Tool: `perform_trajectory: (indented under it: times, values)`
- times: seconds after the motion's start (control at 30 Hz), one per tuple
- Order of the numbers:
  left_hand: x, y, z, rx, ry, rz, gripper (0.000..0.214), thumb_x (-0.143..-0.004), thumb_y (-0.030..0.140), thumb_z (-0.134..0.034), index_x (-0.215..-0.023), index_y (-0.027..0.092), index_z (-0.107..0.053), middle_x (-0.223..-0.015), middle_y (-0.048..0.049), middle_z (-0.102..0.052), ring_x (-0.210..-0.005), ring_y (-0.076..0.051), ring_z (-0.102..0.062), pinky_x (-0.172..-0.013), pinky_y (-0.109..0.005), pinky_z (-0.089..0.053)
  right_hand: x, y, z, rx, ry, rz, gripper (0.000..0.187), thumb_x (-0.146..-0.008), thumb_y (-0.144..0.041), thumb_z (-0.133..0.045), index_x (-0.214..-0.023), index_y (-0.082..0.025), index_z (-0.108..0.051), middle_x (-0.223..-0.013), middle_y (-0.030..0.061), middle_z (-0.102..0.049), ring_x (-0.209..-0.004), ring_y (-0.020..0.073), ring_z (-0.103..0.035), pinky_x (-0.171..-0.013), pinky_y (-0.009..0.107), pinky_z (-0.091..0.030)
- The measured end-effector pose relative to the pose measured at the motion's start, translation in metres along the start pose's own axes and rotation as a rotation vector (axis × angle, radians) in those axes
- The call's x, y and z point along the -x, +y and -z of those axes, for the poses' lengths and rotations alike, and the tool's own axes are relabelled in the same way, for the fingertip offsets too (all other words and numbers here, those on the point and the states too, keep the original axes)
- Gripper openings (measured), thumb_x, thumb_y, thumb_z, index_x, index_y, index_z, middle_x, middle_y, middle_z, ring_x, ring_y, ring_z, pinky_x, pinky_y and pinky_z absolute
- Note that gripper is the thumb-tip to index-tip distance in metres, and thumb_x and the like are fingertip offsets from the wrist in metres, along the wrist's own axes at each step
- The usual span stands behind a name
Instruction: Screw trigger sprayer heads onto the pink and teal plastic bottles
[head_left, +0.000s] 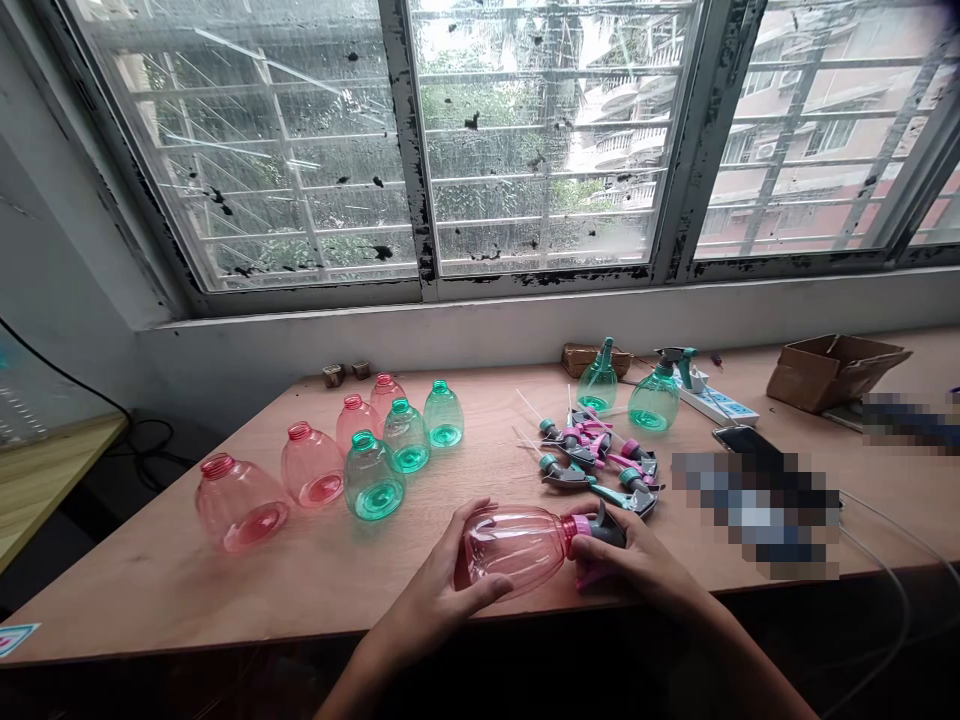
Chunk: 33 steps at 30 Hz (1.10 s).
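Observation:
My left hand (465, 575) is wrapped round the base of a clear pink spray bottle (514, 550), which lies on its side near the table's front edge. At its neck, my right hand (622, 545) grips the pink-and-black spray head (611, 527), fingers closed round the collar. The head sits on the bottle's mouth; whether its thread is tight cannot be seen. Just beyond my right hand lies a pile of loose spray heads (592, 445), pink, green and black, with thin white tubes. Part of the trigger is hidden by my fingers.
Left on the wooden table (247, 590) stand several open pink bottles (244, 510) and green bottles (375, 485). Behind the pile are two green bottles with spray heads (654, 400). A power strip (716, 400), an open cardboard box (832, 375) and a phone (750, 445) are to the right.

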<state>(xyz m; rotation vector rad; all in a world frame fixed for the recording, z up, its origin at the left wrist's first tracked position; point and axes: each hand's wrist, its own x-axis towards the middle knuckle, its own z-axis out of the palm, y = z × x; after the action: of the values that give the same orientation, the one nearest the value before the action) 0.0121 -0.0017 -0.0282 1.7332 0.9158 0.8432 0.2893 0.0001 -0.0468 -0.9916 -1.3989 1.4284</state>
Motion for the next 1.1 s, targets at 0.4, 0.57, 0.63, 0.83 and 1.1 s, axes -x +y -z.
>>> perform_trajectory:
  times: [0.4,0.57,0.63,0.83,1.1]
  values:
    - [-0.0002,0.0017,-0.0024,0.08,-0.007,-0.033,0.076,-0.081,0.034,-0.078,-0.144,0.027,-0.037,-0.152,-0.0119,-0.04,-0.139,-0.031,-0.041,-0.116,-0.046,-0.034,0.0007,-0.0011,-0.0002,0.004,-0.014,-0.002,0.049,-0.081,-0.051,-0.075,-0.111,-0.017,-0.058,-0.073,0.0019,-0.073,-0.067,0.0212,-0.072,-0.068,0.035,-0.059]
    - [-0.0006,-0.0004,-0.0031,0.041,-0.007,-0.048,0.088,-0.077,0.03,-0.082,-0.148,0.03,-0.03,-0.157,-0.0117,-0.032,-0.14,-0.031,-0.04,-0.116,-0.047,-0.035,-0.0001,-0.0013,-0.0009,0.019,0.002,0.004,0.051,-0.079,-0.054,-0.076,-0.109,-0.017,-0.059,-0.072,0.0017,-0.073,-0.065,0.0209,-0.071,-0.068,0.035,-0.058]
    - [-0.0008,-0.0002,-0.0022,-0.027,0.001,-0.047,0.093,-0.075,0.03,-0.083,-0.149,0.029,-0.028,-0.158,-0.0123,-0.03,-0.142,-0.032,-0.036,-0.119,-0.049,-0.029,-0.0003,-0.0011,-0.0012,0.02,0.004,0.009,0.05,-0.079,-0.053,-0.076,-0.109,-0.017,-0.059,-0.073,0.002,-0.073,-0.065,0.0209,-0.071,-0.068,0.035,-0.058]
    - [0.001,0.002,0.0008,-0.14,-0.021,-0.044,0.101,-0.075,0.038,-0.082,-0.153,0.026,-0.02,-0.161,-0.0138,-0.024,-0.148,-0.034,-0.023,-0.123,-0.05,-0.017,-0.0005,-0.0005,0.0,0.046,0.016,0.027,0.048,-0.08,-0.051,-0.076,-0.109,-0.016,-0.059,-0.074,0.0027,-0.073,-0.067,0.0204,-0.07,-0.069,0.035,-0.058]
    - [-0.0009,-0.0011,0.0027,-0.027,-0.007,-0.012,0.072,-0.096,0.06,-0.045,-0.154,0.027,-0.017,-0.161,-0.0121,-0.024,-0.15,-0.031,-0.019,-0.122,-0.051,-0.011,0.0,-0.0014,0.0001,0.05,0.009,0.024,0.044,-0.083,-0.047,-0.075,-0.11,-0.016,-0.059,-0.075,0.0032,-0.074,-0.068,0.0202,-0.07,-0.069,0.034,-0.058]
